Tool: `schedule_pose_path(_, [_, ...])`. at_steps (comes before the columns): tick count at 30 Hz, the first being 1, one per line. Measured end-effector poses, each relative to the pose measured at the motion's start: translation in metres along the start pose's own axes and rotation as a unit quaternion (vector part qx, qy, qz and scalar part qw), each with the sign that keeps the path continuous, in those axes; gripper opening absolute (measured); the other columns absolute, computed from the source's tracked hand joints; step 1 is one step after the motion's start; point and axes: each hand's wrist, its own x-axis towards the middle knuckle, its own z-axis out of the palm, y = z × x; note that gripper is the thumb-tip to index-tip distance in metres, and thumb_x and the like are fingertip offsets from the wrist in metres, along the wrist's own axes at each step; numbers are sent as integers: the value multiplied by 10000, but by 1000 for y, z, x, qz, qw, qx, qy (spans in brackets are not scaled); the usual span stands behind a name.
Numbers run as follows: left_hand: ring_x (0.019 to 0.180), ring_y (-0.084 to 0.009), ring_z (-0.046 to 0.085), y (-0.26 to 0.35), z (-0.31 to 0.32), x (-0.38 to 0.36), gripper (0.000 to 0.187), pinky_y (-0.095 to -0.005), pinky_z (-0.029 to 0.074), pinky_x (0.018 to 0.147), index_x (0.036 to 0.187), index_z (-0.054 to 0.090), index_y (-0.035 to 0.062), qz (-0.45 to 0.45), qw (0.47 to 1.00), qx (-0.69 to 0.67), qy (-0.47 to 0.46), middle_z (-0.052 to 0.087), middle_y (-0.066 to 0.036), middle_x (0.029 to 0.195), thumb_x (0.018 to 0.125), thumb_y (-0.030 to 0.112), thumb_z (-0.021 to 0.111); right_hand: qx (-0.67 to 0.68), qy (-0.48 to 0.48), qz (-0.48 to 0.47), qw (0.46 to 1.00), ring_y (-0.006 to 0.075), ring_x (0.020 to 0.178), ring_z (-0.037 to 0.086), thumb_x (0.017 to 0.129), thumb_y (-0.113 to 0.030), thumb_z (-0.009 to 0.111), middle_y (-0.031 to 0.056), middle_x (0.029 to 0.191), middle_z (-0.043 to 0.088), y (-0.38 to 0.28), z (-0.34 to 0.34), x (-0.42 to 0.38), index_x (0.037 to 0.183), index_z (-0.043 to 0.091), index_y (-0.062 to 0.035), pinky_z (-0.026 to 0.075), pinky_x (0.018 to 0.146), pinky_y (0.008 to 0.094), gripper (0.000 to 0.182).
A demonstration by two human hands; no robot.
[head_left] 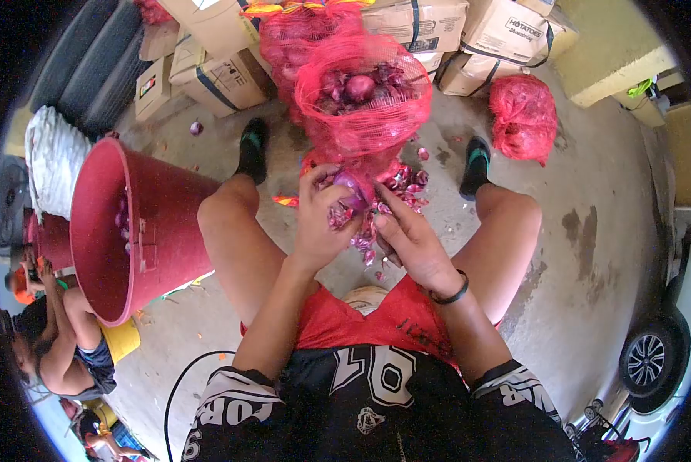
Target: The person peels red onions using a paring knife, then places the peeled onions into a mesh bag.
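My left hand (322,219) is wrapped around a red onion (351,187) above the floor between my knees. Close beside it, my right hand (415,242) has its index finger reaching to the onion and its thumb curled in. Something dark shows by the right fingers, but I cannot make out what it is. Loose onion skins (365,245) lie on the floor below and behind both hands. Just beyond them stands an open red mesh sack (338,127), with onions and dark skins inside its mouth.
A large red tub (168,208) lies tipped at my left with onions inside. Another mesh sack (524,115) rests at right, near cardboard boxes (226,81). A single onion (196,128) is on the floor. People (68,331) sit at far left; a car wheel (644,359) is at right.
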Motion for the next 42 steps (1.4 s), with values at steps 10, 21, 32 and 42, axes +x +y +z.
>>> schedule_pose_path(10, [1213, -197, 453, 7, 7, -1, 679, -343, 439, 1001, 1212, 374, 93, -184, 889, -418, 42, 387, -100, 1268, 659, -135, 695, -115, 9, -53, 992, 137, 811, 589, 928, -193, 601, 145, 917, 603, -16, 0, -3, 1461, 315, -42, 489, 759, 307, 623])
schedule_pose_path(21, [1169, -256, 546, 2, -1, -4, 757, -382, 488, 960, 1369, 320, 110, -256, 755, -603, 37, 504, -104, 1287, 758, 97, 766, -200, 11, -133, 971, 393, 824, 653, 901, -196, 606, 233, 887, 645, -24, 0, -5, 1458, 319, -81, 501, 759, 420, 637])
schedule_pose_path(32, [1250, -258, 491, -1, 0, -12, 635, -448, 390, 1052, 1400, 367, 92, -333, 694, -638, 10, 502, -113, 1355, 891, 439, 523, -274, 22, -224, 935, 403, 861, 639, 882, -200, 623, 240, 1019, 634, -19, -2, -3, 1440, 367, -99, 506, 755, 441, 622])
schedule_pose_path(42, [1251, -270, 495, 6, 1, 1, 596, -440, 378, 1065, 1420, 340, 68, -330, 768, -548, -3, 504, -134, 1359, 962, 439, 423, -327, 37, -199, 923, 381, 846, 650, 866, -161, 646, 215, 1043, 641, -20, -7, -3, 1436, 375, -88, 516, 724, 413, 636])
